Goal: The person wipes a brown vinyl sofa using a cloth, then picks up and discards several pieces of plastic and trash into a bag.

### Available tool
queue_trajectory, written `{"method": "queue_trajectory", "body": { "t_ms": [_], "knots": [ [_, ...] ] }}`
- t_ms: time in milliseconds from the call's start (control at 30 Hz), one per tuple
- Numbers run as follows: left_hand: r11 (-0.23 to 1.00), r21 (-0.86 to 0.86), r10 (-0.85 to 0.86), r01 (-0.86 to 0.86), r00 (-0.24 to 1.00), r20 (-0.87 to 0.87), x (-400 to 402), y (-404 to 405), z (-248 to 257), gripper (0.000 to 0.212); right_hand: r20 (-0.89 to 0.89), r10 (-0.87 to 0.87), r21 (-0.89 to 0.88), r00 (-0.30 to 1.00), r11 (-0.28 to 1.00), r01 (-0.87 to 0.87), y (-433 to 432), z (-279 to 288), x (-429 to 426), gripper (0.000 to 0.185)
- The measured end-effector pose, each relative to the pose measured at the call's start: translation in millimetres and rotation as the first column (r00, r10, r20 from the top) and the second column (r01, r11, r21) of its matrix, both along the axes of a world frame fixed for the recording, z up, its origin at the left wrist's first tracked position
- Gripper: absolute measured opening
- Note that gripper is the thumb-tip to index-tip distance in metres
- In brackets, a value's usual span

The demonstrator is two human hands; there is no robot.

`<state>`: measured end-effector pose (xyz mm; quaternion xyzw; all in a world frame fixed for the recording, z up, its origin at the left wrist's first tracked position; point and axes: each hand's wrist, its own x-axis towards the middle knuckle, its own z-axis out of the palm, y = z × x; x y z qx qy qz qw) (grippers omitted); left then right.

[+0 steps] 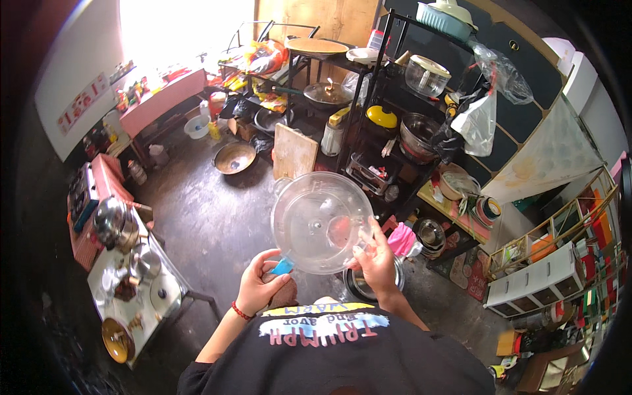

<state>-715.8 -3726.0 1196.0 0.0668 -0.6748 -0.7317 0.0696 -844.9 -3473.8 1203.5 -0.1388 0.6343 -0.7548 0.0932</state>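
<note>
Both hands are at a round clear plastic container (pixel 306 207), held up in front of my body with its wide circular face towards me. My left hand (pixel 264 279) grips a blue tab (pixel 282 265) at the container's lower left edge. On the other side, my right hand (pixel 374 259) holds the rim, thumb on the near face. A reddish round patch shows in the plastic near the right fingers; whether it lies inside or behind, I cannot tell. Below the right hand is a shiny metal basin (pixel 362 287), partly hidden by that hand and the container.
A black metal shelf (pixel 380 59) with pots stands ahead right. A wok (pixel 235 158) sits on the floor near a leaning wooden board (pixel 295 150). To my left, a white table (pixel 163 306) bears pots and a brown lid (pixel 118 340). A white drawer cabinet (pixel 535 279) is at right.
</note>
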Motion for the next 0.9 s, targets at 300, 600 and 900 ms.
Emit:
{"method": "queue_trajectory", "body": {
  "t_ms": [300,600,900],
  "knots": [
    [0.931,-0.231,-0.315,0.283,0.942,-0.116,-184,-73,74,0.052,-0.145,-0.053,-0.051,0.988,0.998,0.046,-37,35,-175,0.066],
    [0.94,-0.315,-0.24,0.135,0.915,-0.324,-375,-141,199,0.056,-0.41,-0.049,0.035,0.911,0.997,0.07,-126,180,-424,0.029],
    [0.962,-0.103,-0.271,0.253,0.929,-0.253,-569,-209,230,0.059,-0.493,-0.294,0.269,0.819,0.844,0.465,-206,225,-599,0.033]
  ]
}}
